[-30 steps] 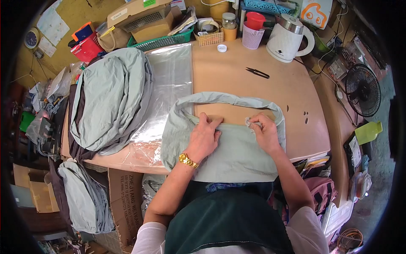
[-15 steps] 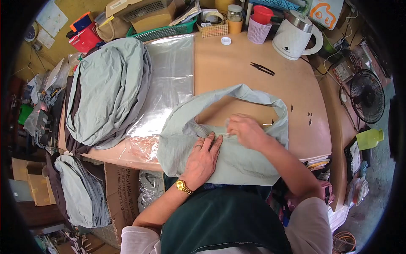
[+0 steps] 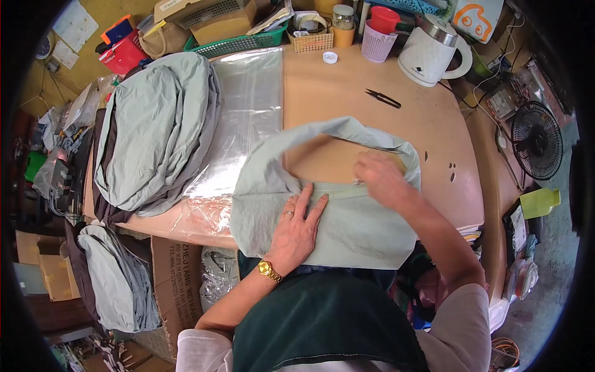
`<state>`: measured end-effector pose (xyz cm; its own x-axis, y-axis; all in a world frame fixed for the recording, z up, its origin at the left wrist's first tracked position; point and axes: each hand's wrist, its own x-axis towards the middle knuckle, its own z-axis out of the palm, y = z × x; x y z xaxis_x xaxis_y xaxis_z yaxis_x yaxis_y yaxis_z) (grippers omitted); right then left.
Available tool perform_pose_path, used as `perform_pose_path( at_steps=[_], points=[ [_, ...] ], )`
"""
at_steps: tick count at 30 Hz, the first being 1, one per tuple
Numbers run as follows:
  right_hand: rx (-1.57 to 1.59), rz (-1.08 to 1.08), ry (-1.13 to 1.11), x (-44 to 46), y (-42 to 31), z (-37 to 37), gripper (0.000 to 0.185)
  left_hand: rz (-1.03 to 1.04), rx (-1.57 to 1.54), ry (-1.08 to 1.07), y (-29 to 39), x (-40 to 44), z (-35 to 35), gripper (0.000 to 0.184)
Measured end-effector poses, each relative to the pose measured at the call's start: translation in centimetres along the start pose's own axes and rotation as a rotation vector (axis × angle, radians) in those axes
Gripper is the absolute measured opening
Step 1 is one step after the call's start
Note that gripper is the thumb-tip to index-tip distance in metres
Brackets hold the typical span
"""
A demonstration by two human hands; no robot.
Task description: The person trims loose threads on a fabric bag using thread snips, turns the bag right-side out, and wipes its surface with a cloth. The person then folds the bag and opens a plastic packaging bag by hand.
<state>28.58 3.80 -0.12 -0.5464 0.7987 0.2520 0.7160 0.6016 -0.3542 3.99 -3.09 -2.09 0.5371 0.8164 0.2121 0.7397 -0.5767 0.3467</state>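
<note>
A pale grey-green fabric shoulder bag (image 3: 359, 232) lies on the table in front of me, its wide strap arched away from me in a loop. My left hand (image 3: 294, 232) rests flat on the bag's front with its fingers spread, fingertips near the top edge. My right hand (image 3: 381, 177) is closed in a pinch above the right part of the bag's top edge, inside the strap loop. What its fingers hold is hidden. A seam or zip line (image 3: 341, 192) runs along the top edge between the hands.
A pile of similar bags (image 3: 158, 130) and clear plastic sheets (image 3: 248, 105) lie on the left. Black thread snips (image 3: 383, 98), a white cap (image 3: 330, 57) and a white kettle (image 3: 431, 53) are on the table's far side. A fan (image 3: 538, 139) stands at right.
My right hand has moved right and slightly away from me, from the middle of the bag's top edge. My left hand stays pressed on the bag, almost unmoved.
</note>
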Motion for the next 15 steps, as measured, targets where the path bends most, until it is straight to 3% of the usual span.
perform_pose_path(
  at_steps=[3, 5, 8, 10, 13, 15],
  points=[
    [-0.056, 0.127, 0.028, 0.0, 0.8, -0.8, 0.007, -0.034, 0.128, 0.051, 0.9, 0.3, -0.1, 0.062],
    [0.59, 0.338, 0.167, 1.1, -0.4, 0.9, 0.004, -0.077, 0.251, 0.043, 1.6, 0.3, -0.1, 0.066],
    [0.698, 0.364, -0.01, 3.8, -0.1, 0.5, 0.007, -0.056, 0.274, -0.075, 2.4, 0.9, -1.3, 0.073],
    [0.926, 0.456, 0.177, 7.1, 1.3, -0.4, 0.009, -0.153, 0.021, -0.304, 3.7, 1.8, -4.1, 0.077],
    [0.859, 0.524, 0.186, 12.0, 3.6, -3.8, 0.014, -0.091, 0.066, -0.201, 1.8, 3.1, -4.3, 0.072],
    [-0.059, 0.081, 0.736, 13.3, 4.9, -3.0, 0.025, -0.01, 0.177, -0.046, -0.4, 4.6, -4.0, 0.059]
  ],
)
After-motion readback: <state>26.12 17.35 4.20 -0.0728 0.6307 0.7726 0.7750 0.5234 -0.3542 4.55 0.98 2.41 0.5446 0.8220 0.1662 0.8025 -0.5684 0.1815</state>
